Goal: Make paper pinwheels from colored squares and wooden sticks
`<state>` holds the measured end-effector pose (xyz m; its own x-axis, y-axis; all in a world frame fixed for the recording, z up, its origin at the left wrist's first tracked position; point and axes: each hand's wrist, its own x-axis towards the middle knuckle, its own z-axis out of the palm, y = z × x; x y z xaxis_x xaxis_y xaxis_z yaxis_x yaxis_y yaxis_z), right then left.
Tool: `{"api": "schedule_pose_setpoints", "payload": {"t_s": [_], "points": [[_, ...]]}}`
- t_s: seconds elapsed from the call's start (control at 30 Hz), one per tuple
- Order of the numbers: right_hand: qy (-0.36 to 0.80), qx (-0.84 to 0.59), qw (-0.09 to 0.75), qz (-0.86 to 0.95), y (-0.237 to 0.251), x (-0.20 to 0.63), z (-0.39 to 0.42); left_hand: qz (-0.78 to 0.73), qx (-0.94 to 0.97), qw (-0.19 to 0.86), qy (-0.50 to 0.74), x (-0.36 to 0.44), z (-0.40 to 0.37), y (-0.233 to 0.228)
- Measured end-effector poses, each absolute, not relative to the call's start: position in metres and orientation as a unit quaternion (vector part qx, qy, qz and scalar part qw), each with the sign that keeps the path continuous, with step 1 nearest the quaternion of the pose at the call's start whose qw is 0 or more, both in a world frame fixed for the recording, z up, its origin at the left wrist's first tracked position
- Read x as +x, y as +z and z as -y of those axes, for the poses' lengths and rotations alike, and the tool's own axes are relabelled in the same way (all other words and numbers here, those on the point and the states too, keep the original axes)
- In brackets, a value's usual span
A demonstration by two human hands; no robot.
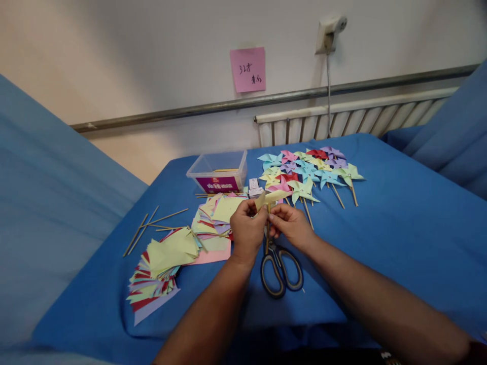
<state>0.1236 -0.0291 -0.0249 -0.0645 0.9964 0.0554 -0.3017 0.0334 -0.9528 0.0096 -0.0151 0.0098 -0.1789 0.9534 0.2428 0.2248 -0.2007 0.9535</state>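
Note:
Above the middle of the blue-covered table, my left hand [247, 223] is closed on a pale yellow paper pinwheel [277, 196]. A thin wooden stick [268, 230] hangs down below the paper, between the two hands. The fingers of my right hand [291, 223] are pinched together at the stick's upper end, just under the paper; exactly what the fingertips grip is hidden. Under my hands lies a pair of scissors [280, 268] with dark, grey-lined handles, its blades partly covered. Stacks of coloured paper pieces [173, 251] lie left of my left hand.
Finished pinwheels [306, 175] in several colours lie at the back right. A clear plastic box [217, 170] with sticks inside stands at the back, small white boxes [254, 187] beside it. Loose sticks [146, 228] lie at left. A wall, pipe and radiator [353, 119] border the table's back.

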Motion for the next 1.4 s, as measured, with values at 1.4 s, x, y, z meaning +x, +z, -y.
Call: {"api": "schedule_pose_setpoints", "payload": {"t_s": [1.4], "points": [[0.622, -0.353, 0.566, 0.410, -0.0255, 0.1186, 0.0326, -0.523, 0.564, 0.311, 0.559, 0.0116, 0.0205, 0.0094]]}}
